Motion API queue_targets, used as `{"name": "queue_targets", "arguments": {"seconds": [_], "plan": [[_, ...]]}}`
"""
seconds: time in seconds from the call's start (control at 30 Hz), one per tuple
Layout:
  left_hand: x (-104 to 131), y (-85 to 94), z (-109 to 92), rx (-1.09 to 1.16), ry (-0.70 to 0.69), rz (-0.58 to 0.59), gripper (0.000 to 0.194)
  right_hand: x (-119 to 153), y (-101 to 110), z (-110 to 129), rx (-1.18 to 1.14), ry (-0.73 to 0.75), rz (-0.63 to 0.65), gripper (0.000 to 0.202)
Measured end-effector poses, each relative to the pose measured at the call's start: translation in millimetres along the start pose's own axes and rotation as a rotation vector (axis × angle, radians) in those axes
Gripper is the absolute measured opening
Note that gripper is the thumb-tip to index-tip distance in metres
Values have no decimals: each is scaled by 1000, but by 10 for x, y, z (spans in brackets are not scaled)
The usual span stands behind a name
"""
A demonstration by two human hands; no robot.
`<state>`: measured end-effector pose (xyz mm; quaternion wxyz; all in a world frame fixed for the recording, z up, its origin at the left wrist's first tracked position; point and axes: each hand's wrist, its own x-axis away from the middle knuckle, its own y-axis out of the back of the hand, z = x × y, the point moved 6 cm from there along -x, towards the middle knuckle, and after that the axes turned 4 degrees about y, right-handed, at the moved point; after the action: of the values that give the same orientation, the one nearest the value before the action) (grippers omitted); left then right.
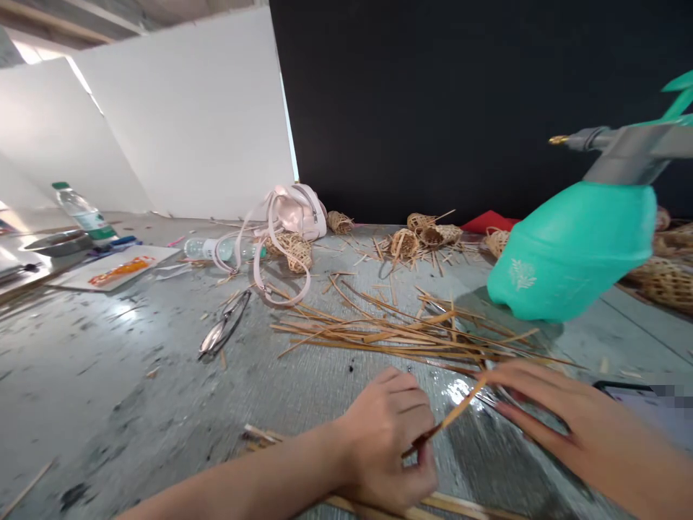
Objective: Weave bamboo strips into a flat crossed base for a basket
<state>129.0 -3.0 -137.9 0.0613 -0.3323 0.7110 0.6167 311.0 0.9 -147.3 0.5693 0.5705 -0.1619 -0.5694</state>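
My left hand (pixel 387 440) is closed around a thin bamboo strip (pixel 463 408), dark and wet-looking near my thumb. The strip slants up to the fingertips of my right hand (pixel 557 408), which appear to pinch its far end. Under the right hand shows a metal tool with a dark outline (pixel 490 399); its kind is partly hidden. Just beyond both hands lies a loose bundle of long bamboo strips (pixel 379 334). More strips (pixel 455 505) lie below my left wrist.
A green spray bottle (pixel 574 253) stands at right, near a phone (pixel 644 404). Small woven baskets (pixel 405 244) and a pink bag (pixel 297 211) lie at the back. Eyeglasses (pixel 224 325), a lying water bottle (pixel 201 248) and an upright one (pixel 89 217) are leftward.
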Motion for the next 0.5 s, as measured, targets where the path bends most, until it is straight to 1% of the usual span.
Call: {"name": "queue_targets", "arguments": {"seconds": [0.07, 0.1, 0.17, 0.23, 0.33, 0.5], "plan": [[1, -6, -14, -6, -14, 1, 13, -258, -194, 108, 33, 77, 93, 46], [3, -6, -21, -11, -21, -1, 12, -359, -295, 128, 44, 97, 119, 48], [11, -2, -35, -21, -33, -6, 8, -493, -482, 120, 63, 118, 151, 43], [21, 3, -46, -36, -38, -11, 5, -553, -617, 86, 67, 132, 164, 32], [31, -1, -54, -51, -44, -13, 6, -582, -686, 37, 51, 131, 158, 26], [42, -28, -54, -47, -64, -26, 8, -638, -641, 6, 21, 81, 161, 22]]}}
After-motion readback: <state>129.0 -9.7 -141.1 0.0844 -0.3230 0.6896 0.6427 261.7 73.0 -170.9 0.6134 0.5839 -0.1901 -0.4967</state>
